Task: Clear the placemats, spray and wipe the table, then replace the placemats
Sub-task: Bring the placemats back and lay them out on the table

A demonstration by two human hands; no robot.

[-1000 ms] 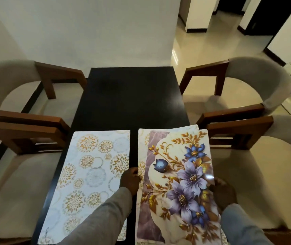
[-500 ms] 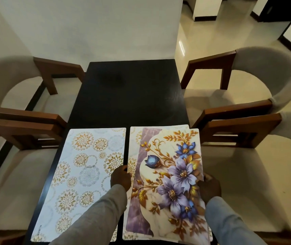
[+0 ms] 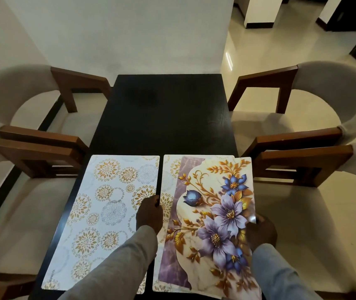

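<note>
While both hands grip the glossy purple-flowered placemat [image 3: 213, 215], left hand [image 3: 149, 213] and right hand [image 3: 261, 232] at its edges, it overlaps a gold-medallion white placemat [image 3: 168, 180] on the dark table [image 3: 164, 118].

the floral placemat [image 3: 213, 215] covers most of the patterned mat beneath it [image 3: 168, 180], leaving only a strip showing. the right hand [image 3: 261, 234] is half tucked behind that mat's edge, fingers out of sight. the left sleeve [image 3: 116, 263] hides part of the gold-circle placemat [image 3: 107, 213]. chairs [image 3: 315, 118] run off both sides.
</note>
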